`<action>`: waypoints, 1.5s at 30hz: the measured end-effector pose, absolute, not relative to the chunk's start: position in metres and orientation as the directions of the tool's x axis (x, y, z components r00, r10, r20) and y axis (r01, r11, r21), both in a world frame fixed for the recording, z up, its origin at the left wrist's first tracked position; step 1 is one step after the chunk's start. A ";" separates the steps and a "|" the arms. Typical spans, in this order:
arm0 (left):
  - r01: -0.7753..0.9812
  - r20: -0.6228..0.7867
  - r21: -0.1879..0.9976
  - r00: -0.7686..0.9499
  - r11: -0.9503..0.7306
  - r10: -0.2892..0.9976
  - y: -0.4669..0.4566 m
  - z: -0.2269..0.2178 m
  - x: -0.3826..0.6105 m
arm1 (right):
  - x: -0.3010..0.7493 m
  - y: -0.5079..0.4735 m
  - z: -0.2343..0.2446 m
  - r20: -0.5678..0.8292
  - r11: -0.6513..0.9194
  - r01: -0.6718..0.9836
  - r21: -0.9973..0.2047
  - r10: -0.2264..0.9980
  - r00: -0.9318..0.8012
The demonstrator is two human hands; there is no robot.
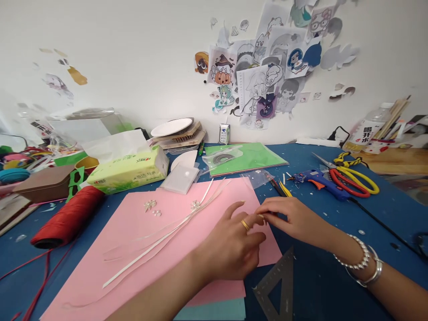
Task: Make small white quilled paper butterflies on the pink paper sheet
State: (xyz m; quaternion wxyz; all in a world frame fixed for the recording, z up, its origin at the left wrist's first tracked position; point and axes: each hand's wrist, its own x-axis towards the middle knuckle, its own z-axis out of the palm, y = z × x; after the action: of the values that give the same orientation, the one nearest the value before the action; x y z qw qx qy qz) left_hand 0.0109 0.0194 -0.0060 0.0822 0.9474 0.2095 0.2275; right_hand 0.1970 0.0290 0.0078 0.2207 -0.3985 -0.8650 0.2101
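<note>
My left hand (236,245), a gold ring on one finger, hovers over the pink paper (133,223) with its fingers bent and the index finger lifted. Its fingertips meet those of my right hand (292,218), which pinches near the paper's right edge. Whatever lies between the fingertips is too small or hidden to make out. Left of my hands, white and sheer ribbons (150,243) stretch across the paper. Two small pale ornaments, one a flower-like charm (150,205) and the other a beaded charm (195,204), rest there beside a few pearl-like beads (156,213).
A triangle ruler (279,285) lies below my right hand. Toward the right are a blue glue gun (321,182), scissors (351,178) and yellow-tipped tweezers (284,188). A red thread spool (68,216) and a tissue box (130,167) stand left; green sheets (247,158) lie behind.
</note>
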 end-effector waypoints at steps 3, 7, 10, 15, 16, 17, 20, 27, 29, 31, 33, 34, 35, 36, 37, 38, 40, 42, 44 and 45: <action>0.251 0.336 0.738 0.669 -0.626 0.663 0.022 -0.001 0.009 | 0.197 0.030 0.009 0.211 0.543 0.614 -0.573 0.821 -0.530; -0.024 0.163 0.981 0.641 -0.193 0.750 0.026 0.001 0.007 | 0.200 0.032 0.011 0.164 0.498 0.589 -0.637 0.834 -0.528; -0.275 0.060 0.944 0.685 0.181 0.726 0.028 0.000 0.005 | 0.203 0.033 0.012 0.187 0.486 0.562 -0.669 0.842 -0.506; -0.454 0.019 0.750 0.742 0.482 0.670 0.032 0.000 0.004 | 0.204 0.032 0.012 0.256 0.500 0.542 -0.676 0.848 -0.464; -0.453 0.011 0.745 0.743 0.490 0.669 0.032 0.000 0.004 | 0.204 0.032 0.012 0.260 0.500 0.544 -0.674 0.850 -0.459; -0.447 0.001 0.745 0.743 0.495 0.670 0.032 0.001 0.004 | 0.203 0.031 0.012 0.261 0.495 0.548 -0.674 0.854 -0.450; -0.444 -0.009 0.739 0.745 0.506 0.667 0.033 0.002 0.004 | 0.203 0.031 0.012 0.273 0.466 0.558 -0.687 0.877 -0.396; -0.474 -0.026 0.699 0.732 0.536 0.681 0.034 0.002 0.003 | 0.205 0.033 0.012 0.308 0.457 0.536 -0.710 0.886 -0.347; -0.456 -0.057 0.717 0.715 0.527 0.697 0.033 0.002 0.003 | 0.206 0.034 0.011 0.318 0.481 0.519 -0.706 0.871 -0.375; -0.435 -0.079 0.732 0.709 0.523 0.701 0.033 0.002 0.003 | 0.206 0.034 0.010 0.340 0.513 0.518 -0.685 0.853 -0.395; -0.417 -0.087 0.743 0.715 0.523 0.694 0.033 0.001 0.003 | 0.206 0.033 0.010 0.375 0.552 0.522 -0.650 0.831 -0.411; -0.412 -0.086 0.746 0.719 0.523 0.690 0.033 0.001 0.003 | 0.205 0.033 0.009 0.391 0.572 0.524 -0.632 0.818 -0.422; -0.411 -0.084 0.747 0.722 0.523 0.687 0.033 0.000 0.003 | 0.205 0.033 0.009 0.403 0.588 0.525 -0.615 0.807 -0.432; -0.413 -0.081 0.743 0.725 0.526 0.684 0.033 -0.001 0.002 | 0.205 0.032 0.009 0.412 0.601 0.524 -0.603 0.798 -0.440; -0.419 -0.078 0.736 0.728 0.532 0.681 0.033 -0.001 0.002 | 0.205 0.032 0.009 0.420 0.611 0.523 -0.594 0.790 -0.447; -0.425 -0.076 0.726 0.732 0.540 0.678 0.034 -0.001 0.002 | 0.205 0.032 0.009 0.425 0.619 0.520 -0.588 0.784 -0.453; -0.440 -0.069 0.700 0.742 0.562 0.667 0.034 -0.002 0.002 | 0.205 0.032 0.008 0.428 0.635 0.510 -0.580 0.771 -0.472; -0.449 -0.064 0.679 0.751 0.580 0.657 0.034 -0.002 0.003 | 0.206 0.031 0.008 0.422 0.647 0.496 -0.578 0.758 -0.497; -0.452 -0.064 0.666 0.757 0.593 0.650 0.034 -0.002 0.003 | 0.206 0.030 0.009 0.412 0.650 0.493 -0.578 0.754 -0.512; -0.454 -0.066 0.662 0.758 0.597 0.649 0.034 -0.002 0.003 | 0.205 0.030 0.009 0.409 0.649 0.496 -0.576 0.755 -0.513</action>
State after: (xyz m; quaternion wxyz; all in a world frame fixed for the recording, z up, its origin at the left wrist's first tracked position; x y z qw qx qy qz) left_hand 0.0029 0.0337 -0.0015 0.8805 0.3217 0.1521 0.3132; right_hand 0.2053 0.0300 0.0089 0.3275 -0.3692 -0.8471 0.1974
